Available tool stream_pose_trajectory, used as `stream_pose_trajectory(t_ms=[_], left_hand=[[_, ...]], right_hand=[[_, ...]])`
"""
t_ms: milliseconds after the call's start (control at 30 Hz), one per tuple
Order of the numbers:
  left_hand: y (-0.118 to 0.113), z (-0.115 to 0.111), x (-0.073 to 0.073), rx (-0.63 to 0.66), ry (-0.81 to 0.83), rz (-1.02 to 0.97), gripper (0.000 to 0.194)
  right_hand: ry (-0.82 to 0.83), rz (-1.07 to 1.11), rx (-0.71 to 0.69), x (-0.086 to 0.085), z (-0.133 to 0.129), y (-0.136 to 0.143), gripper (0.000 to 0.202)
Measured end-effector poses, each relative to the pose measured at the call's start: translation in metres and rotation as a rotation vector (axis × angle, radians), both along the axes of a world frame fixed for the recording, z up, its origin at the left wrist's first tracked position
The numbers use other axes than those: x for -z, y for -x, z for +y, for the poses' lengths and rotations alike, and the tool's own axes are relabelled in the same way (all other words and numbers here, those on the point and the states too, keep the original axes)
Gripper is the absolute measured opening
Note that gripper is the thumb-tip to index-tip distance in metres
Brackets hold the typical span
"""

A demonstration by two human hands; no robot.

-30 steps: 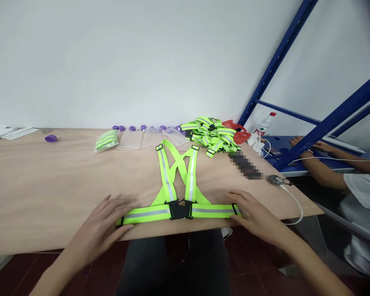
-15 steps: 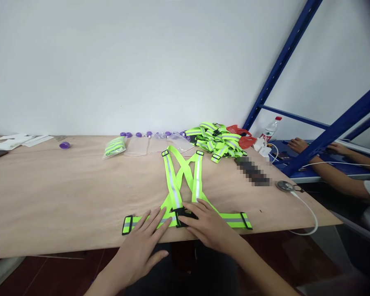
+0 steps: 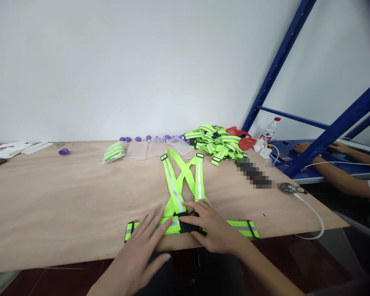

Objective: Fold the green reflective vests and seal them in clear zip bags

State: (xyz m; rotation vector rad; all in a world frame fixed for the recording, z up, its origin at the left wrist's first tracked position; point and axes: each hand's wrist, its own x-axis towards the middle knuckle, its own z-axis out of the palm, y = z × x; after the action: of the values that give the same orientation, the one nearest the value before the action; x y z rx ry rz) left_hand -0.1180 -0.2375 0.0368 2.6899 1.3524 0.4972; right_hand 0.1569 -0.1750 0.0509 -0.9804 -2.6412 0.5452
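Note:
A neon-yellow reflective harness vest [image 3: 173, 187] lies spread on the table, its straps crossed at the back and its waist belt running along the front edge. My left hand [image 3: 146, 242] rests flat on the left part of the belt, fingers stretched out. Over the black buckle [image 3: 189, 223] at the belt's middle lies my right hand [image 3: 211, 226], fingers spread and slightly bent, partly covering it. Black sliders show at both belt ends and at the tops of the two shoulder straps.
Behind the vest are a heap of similar straps [image 3: 218, 142], flat clear bags [image 3: 137, 151], a bagged vest [image 3: 114, 152] and purple caps [image 3: 137, 139]. At the right are a bottle [image 3: 269, 129], a cabled round device [image 3: 287, 188], a blue rack [image 3: 280, 61] and another person's arms [image 3: 336, 174].
The view has shifted slightly. Both hands stay on the vest in nearly the same places, and the vest's front belt sits slightly lower in the picture.

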Motion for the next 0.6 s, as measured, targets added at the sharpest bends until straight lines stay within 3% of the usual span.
stream_pose_trajectory(t_ms=[100, 167, 233, 300, 400, 500, 600], left_hand=[[0.005, 0.032, -0.029, -0.063, 0.001, -0.118, 0.053], [0.008, 0.072, -0.042, -0.164, 0.055, -0.189, 0.044], [0.009, 0.121, -0.045, -0.274, 0.134, -0.278, 0.046], [0.007, 0.170, -0.040, -0.378, 0.287, -0.355, 0.049], [-0.002, 0.229, -0.025, -0.480, 0.301, -0.343, 0.058], [-0.010, 0.260, -0.010, -0.541, 0.267, -0.294, 0.063], [-0.014, 0.271, 0.000, -0.525, 0.234, -0.212, 0.047]], right_hand=[[-0.043, -0.018, 0.034, -0.002, 0.002, 0.004, 0.039], [-0.087, -0.026, 0.077, -0.002, 0.004, 0.012, 0.039], [-0.115, -0.038, 0.104, 0.001, 0.005, 0.023, 0.046], [-0.116, -0.058, 0.097, 0.007, 0.006, 0.035, 0.056], [-0.081, -0.090, 0.053, 0.016, 0.006, 0.045, 0.067], [-0.015, -0.094, 0.019, 0.021, 0.005, 0.044, 0.068], [0.044, -0.077, 0.003, 0.021, 0.005, 0.040, 0.069]])
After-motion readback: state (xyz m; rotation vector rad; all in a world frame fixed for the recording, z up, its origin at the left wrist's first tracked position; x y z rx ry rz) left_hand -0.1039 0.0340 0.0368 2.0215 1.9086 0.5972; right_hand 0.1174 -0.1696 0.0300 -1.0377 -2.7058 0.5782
